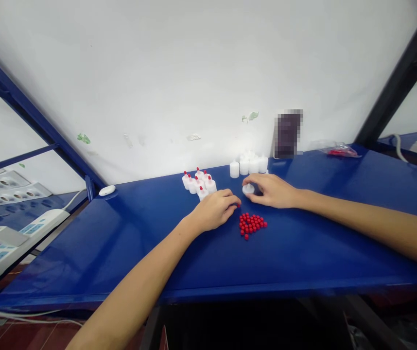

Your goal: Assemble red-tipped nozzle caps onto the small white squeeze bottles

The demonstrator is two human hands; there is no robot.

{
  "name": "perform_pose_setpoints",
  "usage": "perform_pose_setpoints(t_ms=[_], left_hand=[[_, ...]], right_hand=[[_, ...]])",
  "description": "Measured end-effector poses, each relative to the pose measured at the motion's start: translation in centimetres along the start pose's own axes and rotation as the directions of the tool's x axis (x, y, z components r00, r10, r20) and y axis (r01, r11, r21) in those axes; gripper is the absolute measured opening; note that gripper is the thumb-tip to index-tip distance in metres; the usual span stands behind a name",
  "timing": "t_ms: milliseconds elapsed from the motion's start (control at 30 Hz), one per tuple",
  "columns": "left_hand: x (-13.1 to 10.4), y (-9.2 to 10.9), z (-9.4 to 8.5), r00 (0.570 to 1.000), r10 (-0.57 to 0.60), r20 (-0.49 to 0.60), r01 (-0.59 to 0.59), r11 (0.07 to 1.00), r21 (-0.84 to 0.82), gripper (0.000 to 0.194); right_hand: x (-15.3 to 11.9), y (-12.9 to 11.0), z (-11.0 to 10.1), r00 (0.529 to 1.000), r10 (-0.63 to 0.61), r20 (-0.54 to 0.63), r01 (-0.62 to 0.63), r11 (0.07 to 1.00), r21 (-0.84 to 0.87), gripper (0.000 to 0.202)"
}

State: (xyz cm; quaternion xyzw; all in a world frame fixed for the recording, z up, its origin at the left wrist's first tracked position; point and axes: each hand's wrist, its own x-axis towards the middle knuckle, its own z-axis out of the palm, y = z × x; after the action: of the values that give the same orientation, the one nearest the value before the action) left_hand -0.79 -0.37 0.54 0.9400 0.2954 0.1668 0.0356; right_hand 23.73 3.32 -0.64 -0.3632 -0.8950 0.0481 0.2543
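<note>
My right hand [267, 190] is closed around a small white bottle [248, 189] with a bare nozzle, near the middle of the blue table. Just left of it, my left hand [217, 209] pinches a small red cap [238, 205] at its fingertips. A loose pile of red caps [250, 223] lies on the table below both hands. Beyond my left hand stand several white bottles [199, 184] with red caps on their nozzles; my hand partly hides the nearest. Several white bottles without red caps [248, 164] stand by the wall, behind my right hand.
A phone-like dark object [287, 135], pixelated, leans on the wall. A clear plastic bag [339, 150] with red contents lies at the back right. A white oval device [107, 190] sits at the back left. Power strips [19, 243] and blue frame posts flank the blue table [121, 253].
</note>
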Motion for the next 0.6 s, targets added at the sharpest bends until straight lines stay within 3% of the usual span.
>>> perform_pose_setpoints(t_ms=[100,200,333,467,600], left_hand=[[0.1,-0.2,0.2,0.998,-0.049,-0.026,0.047,0.996,-0.078,0.015],[0.3,-0.3,0.4,0.983,-0.172,-0.066,0.153,0.963,-0.223,0.007],[0.7,-0.4,0.6,0.901,-0.419,-0.109,0.304,0.792,-0.53,0.01],[0.9,-0.4,0.8,0.837,-0.539,-0.088,0.3,0.589,-0.751,0.018],[1.0,-0.2,1.0,0.847,-0.528,-0.063,0.278,0.541,-0.793,0.019]], right_hand=[[0.1,-0.8,0.0,1.0,0.013,-0.024,-0.011,0.995,0.095,0.031],[0.1,-1.5,0.0,0.999,0.045,0.013,-0.047,0.975,0.215,0.031],[0.0,-1.9,-0.2,0.994,0.1,0.047,-0.109,0.946,0.306,0.029],[-0.2,-2.3,-0.3,0.996,0.074,0.057,-0.091,0.901,0.423,0.031],[-0.3,-2.6,-0.3,0.996,0.059,0.064,-0.082,0.877,0.473,0.028]])
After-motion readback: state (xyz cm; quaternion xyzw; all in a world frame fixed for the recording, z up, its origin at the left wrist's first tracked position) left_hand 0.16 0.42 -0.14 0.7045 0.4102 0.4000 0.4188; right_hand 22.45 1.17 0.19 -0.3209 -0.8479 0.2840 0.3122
